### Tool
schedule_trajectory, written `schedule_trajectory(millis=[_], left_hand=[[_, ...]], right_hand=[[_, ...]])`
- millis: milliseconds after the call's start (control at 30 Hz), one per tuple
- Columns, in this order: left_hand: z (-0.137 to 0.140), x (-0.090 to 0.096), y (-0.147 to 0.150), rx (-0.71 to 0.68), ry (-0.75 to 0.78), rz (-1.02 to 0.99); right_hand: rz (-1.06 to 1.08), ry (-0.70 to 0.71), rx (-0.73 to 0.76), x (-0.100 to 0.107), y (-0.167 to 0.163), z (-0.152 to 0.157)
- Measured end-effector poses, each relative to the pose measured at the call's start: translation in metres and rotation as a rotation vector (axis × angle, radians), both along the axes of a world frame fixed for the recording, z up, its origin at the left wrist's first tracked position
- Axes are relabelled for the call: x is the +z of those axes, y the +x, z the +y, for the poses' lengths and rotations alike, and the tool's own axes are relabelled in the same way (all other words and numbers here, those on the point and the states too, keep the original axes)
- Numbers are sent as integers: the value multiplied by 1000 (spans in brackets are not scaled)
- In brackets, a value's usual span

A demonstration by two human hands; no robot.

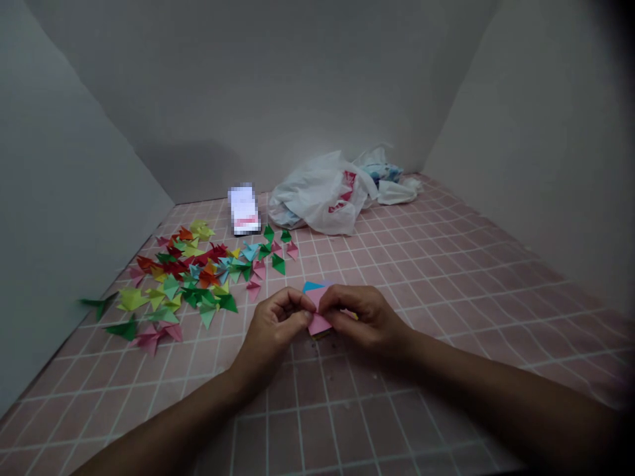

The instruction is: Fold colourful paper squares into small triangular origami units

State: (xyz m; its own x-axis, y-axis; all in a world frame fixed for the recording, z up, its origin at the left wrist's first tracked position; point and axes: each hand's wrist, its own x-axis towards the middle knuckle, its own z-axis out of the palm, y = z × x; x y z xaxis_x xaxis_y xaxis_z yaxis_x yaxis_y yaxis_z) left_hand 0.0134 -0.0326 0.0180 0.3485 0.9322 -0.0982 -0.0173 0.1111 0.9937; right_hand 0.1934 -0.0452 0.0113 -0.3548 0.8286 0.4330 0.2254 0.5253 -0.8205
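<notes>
Evidently mid-fold, the left hand (276, 325) and right hand (361, 316) both pinch a pink paper square (317, 309) at lower centre of the frame, above the pink tiled surface (446, 277) and right of the folded triangles (188, 277), so the coming crease needs edges aligned.

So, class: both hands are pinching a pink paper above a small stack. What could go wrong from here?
The pink paper is pinched between the left hand and right hand, so the crease may slip crooked. The hands sit over the paper stack, which could get knocked. A sleeve sweep might scatter the folded pieces.
</notes>
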Motion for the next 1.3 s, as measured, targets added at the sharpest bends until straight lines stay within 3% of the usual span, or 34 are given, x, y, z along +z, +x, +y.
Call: schedule_trajectory(millis=[233,433,867,1200,1300], left_hand=[[4,-6,1,-40,-184,-104],[5,-4,2,-96,-210,-49],[4,-15,4,-98,-259,-124],[6,-9,4,-70,-241,-105],[5,-8,4,-43,-242,-111]], right_hand=[[-126,119,-25,0,1,-1],[-139,168,-18,-5,2,2],[-297,316,58,-7,3,6],[-255,249,43,-10,2,4],[-114,92,-43,-8,1,4]])
